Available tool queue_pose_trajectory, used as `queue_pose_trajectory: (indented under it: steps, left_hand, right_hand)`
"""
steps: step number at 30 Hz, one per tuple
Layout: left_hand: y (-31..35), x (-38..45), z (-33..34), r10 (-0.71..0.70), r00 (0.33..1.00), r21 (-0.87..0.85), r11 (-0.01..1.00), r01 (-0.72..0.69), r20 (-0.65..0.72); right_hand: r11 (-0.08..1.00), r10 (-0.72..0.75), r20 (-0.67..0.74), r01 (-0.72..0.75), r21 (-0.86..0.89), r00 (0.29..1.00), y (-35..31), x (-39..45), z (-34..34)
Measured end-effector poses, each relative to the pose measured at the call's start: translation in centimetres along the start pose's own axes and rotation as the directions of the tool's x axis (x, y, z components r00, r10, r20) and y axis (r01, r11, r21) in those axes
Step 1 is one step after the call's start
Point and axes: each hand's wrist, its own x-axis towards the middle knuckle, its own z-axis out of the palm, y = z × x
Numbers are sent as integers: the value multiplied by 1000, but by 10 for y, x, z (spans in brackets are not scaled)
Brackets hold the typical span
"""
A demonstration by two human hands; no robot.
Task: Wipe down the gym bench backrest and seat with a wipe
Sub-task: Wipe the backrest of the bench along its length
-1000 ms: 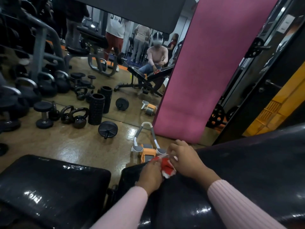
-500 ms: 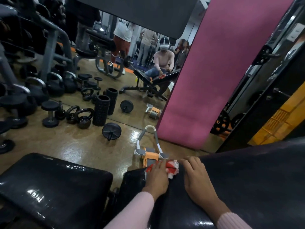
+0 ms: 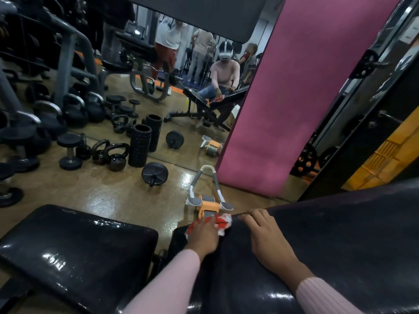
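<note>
The long glossy black padded backrest (image 3: 328, 245) of the gym bench fills the lower right of the head view, and everything else is placed from it. At its far left corner lies a crumpled red-and-white wipe (image 3: 221, 222). The person's left hand (image 3: 203, 236) lies on top of the wipe with fingers laid forward over it, pressing it onto the pad's edge; whether any finger curls round the cloth cannot be told, since the hand is slightly blurred. Just right of the wipe, the right hand (image 3: 267, 237) rests palm down on the backrest, its fingertips bent over the pad's far rim and holding nothing else. Both forearms wear pale pink ribbed sleeves (image 3: 167, 284).

Left of the backrest, across a narrow gap, sits the shiny black padded seat (image 3: 74, 248) of the bench. Just beyond the backrest's far corner, on the glossy brown floor (image 3: 90, 191), stands an orange and grey ab roller with a curved white handle (image 3: 207, 196). Farther out from that corner, to the left, lie a black ab wheel (image 3: 154, 173), a black ridged foam roller (image 3: 140, 145) standing upright, black kettlebells (image 3: 116, 156) and a black dumbbell (image 3: 70, 151). Beyond the backrest's far edge a pink mat (image 3: 294, 91) leans upright against a wall mirror (image 3: 181, 87), which reflects the person seated at the bench and others standing behind.
</note>
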Motion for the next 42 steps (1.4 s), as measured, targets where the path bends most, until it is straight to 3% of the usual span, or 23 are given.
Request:
queue_pose_trajectory:
  steps: [5,8,11,17,21,25,27,31,36,39,42]
  left_hand:
    - [-36,-28,8,-30,997,-17,999,28,-66]
    - [-11,-48,20,48,990,-66,996,-57,-129]
    - [16,-27,21,110,992,-13,994,-111,-54]
    - [-39,-16,4,-45,998,6,999,46,-50]
    - [-65,-55,9,-168,986,-108,980,167,-2]
    - [-32,-51,20,-42,996,-142,989,30,-80]
    - [-17,-35,16,5,999,-116,993,-11,-51]
    - [-34,-17,11,-72,997,-171,982,76,32]
    - [-68,-75,25,-264,964,-290,922,257,18]
    - [-52,-99,28,-163,986,-209,966,150,-46]
    - [-34,-91,25,-119,993,-188,975,115,-11]
  right_hand:
    - [1000,-16,28,17,-8,999,1,0,3]
    - [1000,-28,59,27,7,998,1,0,4]
    - [998,-56,77,55,14,995,1,-1,4]
    - [985,-148,125,157,-70,981,3,4,0]
    - [983,-146,130,158,-95,981,4,3,4]
    - [986,-141,123,151,-76,982,6,3,9]
    - [982,-150,129,163,-98,980,5,3,10]
    - [986,-120,117,132,-99,986,6,2,12]
    - [989,-86,143,101,-106,986,7,2,16]
    - [991,-79,164,95,-93,983,8,3,17]
    - [991,-70,206,92,-99,976,8,3,16]
